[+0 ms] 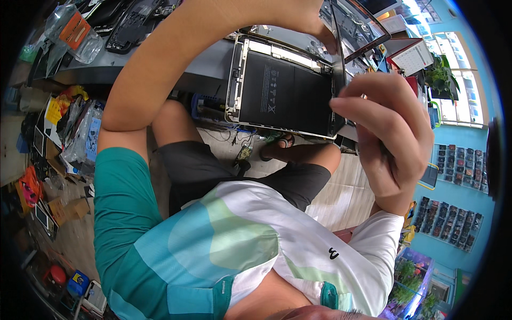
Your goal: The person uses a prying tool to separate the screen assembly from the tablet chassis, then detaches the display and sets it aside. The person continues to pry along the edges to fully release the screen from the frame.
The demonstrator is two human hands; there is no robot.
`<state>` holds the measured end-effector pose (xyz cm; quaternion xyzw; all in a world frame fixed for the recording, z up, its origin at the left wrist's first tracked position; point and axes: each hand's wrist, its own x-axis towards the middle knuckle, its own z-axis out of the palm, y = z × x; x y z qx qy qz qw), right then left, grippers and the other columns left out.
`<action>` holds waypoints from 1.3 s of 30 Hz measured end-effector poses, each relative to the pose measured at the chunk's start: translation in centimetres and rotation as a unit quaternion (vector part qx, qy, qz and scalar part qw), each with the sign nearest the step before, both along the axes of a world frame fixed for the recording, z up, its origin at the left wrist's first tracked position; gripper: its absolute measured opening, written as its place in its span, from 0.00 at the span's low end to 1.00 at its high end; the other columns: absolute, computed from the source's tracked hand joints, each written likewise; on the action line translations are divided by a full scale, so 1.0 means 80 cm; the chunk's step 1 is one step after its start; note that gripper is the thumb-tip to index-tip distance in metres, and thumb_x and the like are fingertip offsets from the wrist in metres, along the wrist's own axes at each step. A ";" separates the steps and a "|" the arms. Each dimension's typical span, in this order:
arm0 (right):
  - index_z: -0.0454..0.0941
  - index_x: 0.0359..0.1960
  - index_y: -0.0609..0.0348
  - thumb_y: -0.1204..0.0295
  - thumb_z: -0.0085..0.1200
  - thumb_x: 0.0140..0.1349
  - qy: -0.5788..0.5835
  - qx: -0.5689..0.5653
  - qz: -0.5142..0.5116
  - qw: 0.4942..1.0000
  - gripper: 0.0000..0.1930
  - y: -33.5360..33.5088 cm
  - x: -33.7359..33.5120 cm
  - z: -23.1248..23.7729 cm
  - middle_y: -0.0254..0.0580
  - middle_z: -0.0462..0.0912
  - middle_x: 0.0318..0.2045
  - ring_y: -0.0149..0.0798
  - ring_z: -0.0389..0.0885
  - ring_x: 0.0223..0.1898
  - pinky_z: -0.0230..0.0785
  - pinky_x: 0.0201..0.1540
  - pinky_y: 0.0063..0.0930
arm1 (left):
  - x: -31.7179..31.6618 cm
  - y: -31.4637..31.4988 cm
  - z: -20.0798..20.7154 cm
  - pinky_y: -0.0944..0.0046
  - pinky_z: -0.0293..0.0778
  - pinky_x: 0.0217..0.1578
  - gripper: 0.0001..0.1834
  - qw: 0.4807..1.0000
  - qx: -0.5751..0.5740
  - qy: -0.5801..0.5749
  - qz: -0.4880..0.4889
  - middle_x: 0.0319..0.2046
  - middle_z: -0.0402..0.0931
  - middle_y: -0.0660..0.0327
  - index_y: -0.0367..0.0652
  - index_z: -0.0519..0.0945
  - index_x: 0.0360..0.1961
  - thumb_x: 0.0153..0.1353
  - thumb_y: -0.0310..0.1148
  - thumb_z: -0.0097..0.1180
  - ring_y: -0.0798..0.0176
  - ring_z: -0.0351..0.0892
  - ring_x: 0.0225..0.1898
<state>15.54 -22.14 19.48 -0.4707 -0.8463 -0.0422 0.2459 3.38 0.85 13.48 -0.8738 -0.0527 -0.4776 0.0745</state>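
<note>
An opened tablet (pixel 282 90) lies near the desk's front edge, its wide black battery showing inside a silver housing. Along its right side a dark screen panel (pixel 338 72) stands up, seen almost edge-on. My left hand (pixel 306 21) reaches over from the far side, with a finger and thumb against that panel; the picture's upper edge cuts off part of it. Bent fingers of my right hand (pixel 392 122) pinch at the near end of the same panel, just above the housing's right corner. What lies between those fingertips is partly hidden.
A black-framed panel (pixel 368 32) leans behind the tablet. On the desk's left sit dark device housings (pixel 140 24) and a clear plastic bottle (pixel 77 34) with an orange label. A desk calendar (pixel 413 57) and a plant (pixel 441 74) stand at right. Clutter lines the floor at left.
</note>
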 end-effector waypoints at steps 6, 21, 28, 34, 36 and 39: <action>0.87 0.46 0.68 0.83 0.56 0.40 0.131 -0.009 -0.012 0.991 0.25 -0.074 -0.005 -0.017 0.39 0.79 0.21 0.36 0.74 0.17 0.63 0.21 0.32 | 0.000 -0.003 0.012 0.46 0.84 0.43 0.23 0.998 -0.028 0.049 0.007 0.38 0.83 0.46 0.33 0.83 0.38 0.50 0.43 0.73 0.43 0.88 0.41; 0.75 0.74 0.71 0.86 0.52 0.71 0.345 -0.261 -0.132 0.892 0.28 -0.109 -0.040 -0.128 0.53 0.73 0.57 0.42 0.76 0.51 0.71 0.56 0.34 | 0.024 0.009 0.068 0.44 0.85 0.49 0.40 0.978 0.021 0.194 -0.071 0.39 0.88 0.40 0.30 0.84 0.43 0.51 0.62 0.79 0.36 0.90 0.45; 0.80 0.67 0.67 0.89 0.62 0.67 0.226 -0.105 -0.235 0.940 0.26 -0.068 -0.056 -0.129 0.55 0.79 0.58 0.34 0.81 0.37 0.75 0.36 0.29 | 0.042 0.005 0.092 0.47 0.86 0.49 0.42 0.957 -0.036 0.281 -0.065 0.38 0.89 0.40 0.29 0.88 0.40 0.49 0.65 0.79 0.36 0.90 0.45; 0.78 0.51 0.66 0.89 0.70 0.64 0.330 0.061 -0.198 0.921 0.17 -0.028 -0.059 -0.169 0.54 0.89 0.50 0.32 0.87 0.36 0.79 0.38 0.23 | 0.051 0.008 0.104 0.48 0.86 0.48 0.42 0.945 -0.071 0.313 -0.069 0.39 0.90 0.40 0.30 0.90 0.40 0.48 0.65 0.77 0.39 0.91 0.44; 0.77 0.53 0.66 0.89 0.70 0.65 0.377 0.115 -0.195 0.898 0.18 -0.014 -0.061 -0.181 0.55 0.91 0.49 0.33 0.88 0.38 0.81 0.40 0.22 | 0.052 -0.003 0.111 0.48 0.86 0.49 0.42 0.941 -0.087 0.321 -0.055 0.39 0.90 0.40 0.30 0.90 0.41 0.48 0.66 0.77 0.39 0.91 0.44; 0.75 0.58 0.67 0.90 0.71 0.64 0.341 0.163 -0.212 0.901 0.24 0.000 -0.056 -0.182 0.55 0.92 0.49 0.36 0.90 0.39 0.84 0.42 0.26 | 0.049 -0.012 0.119 0.48 0.86 0.49 0.44 0.935 -0.106 0.334 -0.056 0.40 0.90 0.40 0.30 0.91 0.42 0.48 0.67 0.77 0.39 0.91 0.45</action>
